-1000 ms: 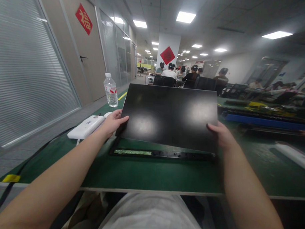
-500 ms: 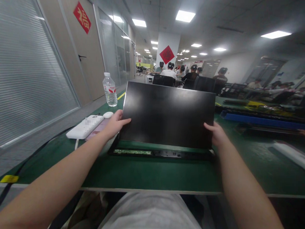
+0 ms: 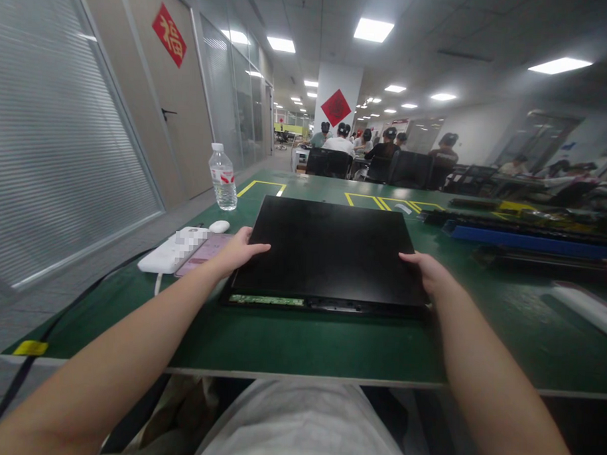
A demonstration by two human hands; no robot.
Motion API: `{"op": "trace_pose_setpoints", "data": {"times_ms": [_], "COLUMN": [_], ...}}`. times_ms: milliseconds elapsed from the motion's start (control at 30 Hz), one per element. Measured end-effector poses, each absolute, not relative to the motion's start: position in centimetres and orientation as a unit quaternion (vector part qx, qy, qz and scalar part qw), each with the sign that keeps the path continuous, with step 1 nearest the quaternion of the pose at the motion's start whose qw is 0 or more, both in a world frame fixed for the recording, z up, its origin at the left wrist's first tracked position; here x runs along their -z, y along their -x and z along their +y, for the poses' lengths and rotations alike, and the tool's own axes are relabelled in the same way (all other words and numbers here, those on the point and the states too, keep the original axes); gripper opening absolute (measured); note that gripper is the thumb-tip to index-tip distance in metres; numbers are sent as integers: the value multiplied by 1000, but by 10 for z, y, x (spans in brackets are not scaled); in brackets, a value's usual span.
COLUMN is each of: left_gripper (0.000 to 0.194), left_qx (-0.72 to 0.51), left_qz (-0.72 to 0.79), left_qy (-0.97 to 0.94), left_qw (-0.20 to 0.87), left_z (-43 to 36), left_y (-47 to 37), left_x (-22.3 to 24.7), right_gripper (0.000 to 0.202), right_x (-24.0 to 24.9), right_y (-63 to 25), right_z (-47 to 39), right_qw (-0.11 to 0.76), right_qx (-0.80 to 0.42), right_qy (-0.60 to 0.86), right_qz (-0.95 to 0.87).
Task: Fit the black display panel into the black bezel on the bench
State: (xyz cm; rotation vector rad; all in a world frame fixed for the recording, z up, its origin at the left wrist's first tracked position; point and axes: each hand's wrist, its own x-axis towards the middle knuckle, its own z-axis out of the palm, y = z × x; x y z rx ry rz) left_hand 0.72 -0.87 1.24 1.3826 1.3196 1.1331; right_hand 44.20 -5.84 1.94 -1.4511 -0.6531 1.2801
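Note:
A black flat screen panel point(image 3: 332, 252) lies nearly flat in front of me, tilted a little, over a black frame point(image 3: 375, 309). My left hand point(image 3: 243, 247) grips the panel's left edge, thumb on top and the other fingers hidden beneath. On the opposite edge my right hand point(image 3: 426, 268) holds it the same way. Along the near side of the frame a green circuit board point(image 3: 267, 300) shows at the left. Whether the panel's lower edge touches the frame, I cannot tell.
Left on the green table point(image 3: 309, 350) are a white power bank point(image 3: 166, 252), a phone point(image 3: 203, 254), a white oval case point(image 3: 219, 226) and a water bottle point(image 3: 222, 178). Blue and black strips point(image 3: 527, 239) and a white bar point(image 3: 587, 307) lie right. People sit beyond.
The screen panel has tipped down from a steep slant to almost flat over the frame, its far edge lowered. Both hands have kept their hold on its sides.

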Motion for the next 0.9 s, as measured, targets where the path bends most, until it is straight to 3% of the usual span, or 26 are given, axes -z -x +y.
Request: {"op": "trace_pose_setpoints", "data": {"times_ms": [900], "left_gripper": [63], "left_qx": [-400], "left_qz": [567], "left_qy": [-609], "left_qw": [385], "left_z": [0], "left_y": [3], "left_x": [-4], "right_gripper": [24], "right_x": [-18], "right_y": [-440], "right_z": [-58], "right_qw": [519], "right_qx": [-523], "right_qy": [622], "right_qz": [-266]}}
